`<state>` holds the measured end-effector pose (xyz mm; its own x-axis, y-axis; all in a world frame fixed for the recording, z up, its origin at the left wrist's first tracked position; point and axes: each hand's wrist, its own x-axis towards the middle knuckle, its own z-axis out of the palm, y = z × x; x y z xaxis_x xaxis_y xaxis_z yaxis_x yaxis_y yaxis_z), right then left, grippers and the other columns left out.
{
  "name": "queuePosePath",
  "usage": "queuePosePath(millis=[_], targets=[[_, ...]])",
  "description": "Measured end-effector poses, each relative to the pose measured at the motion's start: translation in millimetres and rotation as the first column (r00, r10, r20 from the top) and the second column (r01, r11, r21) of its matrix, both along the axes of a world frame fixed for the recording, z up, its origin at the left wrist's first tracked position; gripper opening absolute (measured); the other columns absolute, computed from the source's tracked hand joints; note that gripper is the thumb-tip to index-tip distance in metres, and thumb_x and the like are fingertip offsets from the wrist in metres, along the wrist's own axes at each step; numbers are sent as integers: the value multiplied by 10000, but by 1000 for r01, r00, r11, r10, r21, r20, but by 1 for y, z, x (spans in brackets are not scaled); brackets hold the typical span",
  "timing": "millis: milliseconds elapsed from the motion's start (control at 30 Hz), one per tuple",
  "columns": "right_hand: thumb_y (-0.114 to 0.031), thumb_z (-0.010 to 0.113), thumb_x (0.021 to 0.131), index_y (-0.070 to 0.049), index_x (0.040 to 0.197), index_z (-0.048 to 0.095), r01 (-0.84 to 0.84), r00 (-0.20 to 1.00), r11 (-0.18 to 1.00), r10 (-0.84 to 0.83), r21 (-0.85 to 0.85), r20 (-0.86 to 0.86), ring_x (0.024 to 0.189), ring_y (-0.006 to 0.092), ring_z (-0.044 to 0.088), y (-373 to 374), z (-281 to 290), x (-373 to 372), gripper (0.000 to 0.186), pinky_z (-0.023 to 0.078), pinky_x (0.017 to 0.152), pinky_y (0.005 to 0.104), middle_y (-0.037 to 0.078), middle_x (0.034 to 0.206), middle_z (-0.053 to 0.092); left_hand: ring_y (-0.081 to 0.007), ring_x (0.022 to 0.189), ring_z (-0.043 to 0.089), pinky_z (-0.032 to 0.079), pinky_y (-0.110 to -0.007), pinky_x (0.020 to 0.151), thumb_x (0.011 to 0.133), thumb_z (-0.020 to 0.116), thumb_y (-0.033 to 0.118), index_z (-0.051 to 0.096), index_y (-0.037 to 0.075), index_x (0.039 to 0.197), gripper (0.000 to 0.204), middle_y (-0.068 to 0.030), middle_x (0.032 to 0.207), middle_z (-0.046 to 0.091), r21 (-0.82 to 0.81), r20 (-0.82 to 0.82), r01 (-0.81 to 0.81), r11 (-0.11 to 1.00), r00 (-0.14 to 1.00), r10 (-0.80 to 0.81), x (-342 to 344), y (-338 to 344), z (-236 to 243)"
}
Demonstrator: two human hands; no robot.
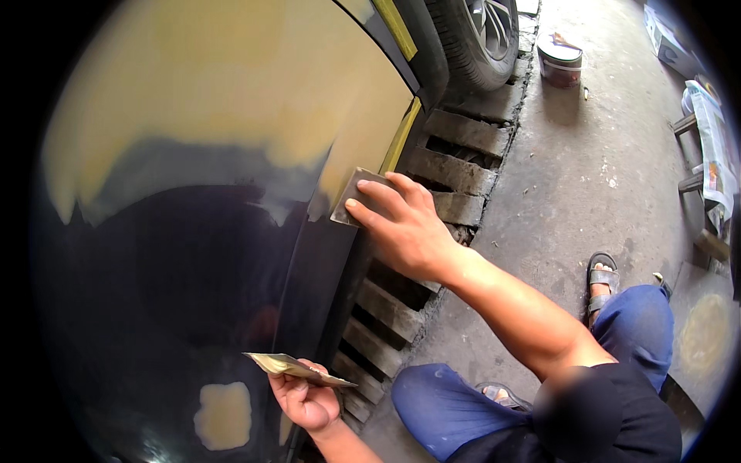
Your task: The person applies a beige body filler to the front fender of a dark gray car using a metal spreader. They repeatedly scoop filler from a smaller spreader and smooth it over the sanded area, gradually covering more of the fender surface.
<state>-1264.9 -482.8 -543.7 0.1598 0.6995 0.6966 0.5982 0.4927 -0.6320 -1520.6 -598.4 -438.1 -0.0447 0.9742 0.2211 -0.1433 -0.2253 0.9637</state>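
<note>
A dark car body panel [201,255] fills the left side, with tan filler spread over its upper part and a grey sanded band below. My right hand [405,228] grips a thin, flat, brownish-grey putty spreader [349,202], its fingers laid over the plate. The spreader lies against the panel's lower edge, by the seam where the filler ends. Nearer, my left hand [305,397] holds a thin flat plate [297,366] carrying yellowish putty, a little off the panel. Close to this hand is a rounded tan filler patch [223,416] on the dark paint.
Concrete slats with gaps [463,133] run along the floor beside the car. A wheel [482,38] stands at the top, near a lidded bucket [559,62]. Paper-covered stands [706,147] are at the far right. My blue-trousered knees [451,405] are bent close by.
</note>
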Motion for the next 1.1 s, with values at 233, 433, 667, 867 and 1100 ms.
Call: queuePosePath(millis=[233, 433, 667, 867, 1100], targets=[[-192, 724, 844, -68, 1280, 626, -794, 117, 427, 806, 432, -580, 1291, 258, 463, -70, 22, -7, 464, 374, 1068, 398, 142, 1319, 526, -265, 1249, 499, 366, -412, 1103, 836, 489, -22, 375, -17, 1358, 534, -178, 1326, 514, -1, 22, 29, 1000, 999, -29, 70, 13, 11], [-151, 714, 795, -32, 1241, 620, -527, 809, 840, 542, 128, -228, 1208, 348, 494, -46, 0, 6, 471, 379, 1044, 465, 173, 1322, 522, -252, 1261, 484, 365, -410, 1108, 832, 478, -28, 394, -2, 1357, 533, -150, 1350, 503, 100, 19, 82, 992, 996, -84, 77, 14, 26], [-180, 589, 894, -98, 1375, 474, 93, 913, 985, -142, -142, -382, 1159, 411, 457, 18, 41, -1, 502, 421, 974, 499, 172, 1365, 431, -252, 1263, 475, 365, -410, 1103, 826, 476, -13, 389, -2, 1369, 549, -151, 1370, 481, 106, -14, 34, 994, 999, -32, 50, 2, 32], [-149, 660, 821, -140, 1359, 500, 99, 942, 988, -132, -119, -309, 1131, 389, 461, -12, 42, -61, 561, 443, 871, 498, 134, 1332, 455, -273, 1239, 499, 379, -418, 1094, 791, 478, -25, 409, -3, 1353, 567, -172, 1331, 520, 62, 16, -18, 998, 1000, 17, 37, -4, 23], [-145, 625, 845, -77, 1353, 519, -24, 941, 989, -28, -148, -338, 1220, 401, 432, -19, 30, -38, 524, 371, 1041, 472, 196, 1373, 446, -279, 1260, 489, 365, -424, 1109, 794, 471, -28, 400, -8, 1364, 574, -177, 1339, 519, 33, 46, -40, 999, 998, 38, 29, -3, 17]])
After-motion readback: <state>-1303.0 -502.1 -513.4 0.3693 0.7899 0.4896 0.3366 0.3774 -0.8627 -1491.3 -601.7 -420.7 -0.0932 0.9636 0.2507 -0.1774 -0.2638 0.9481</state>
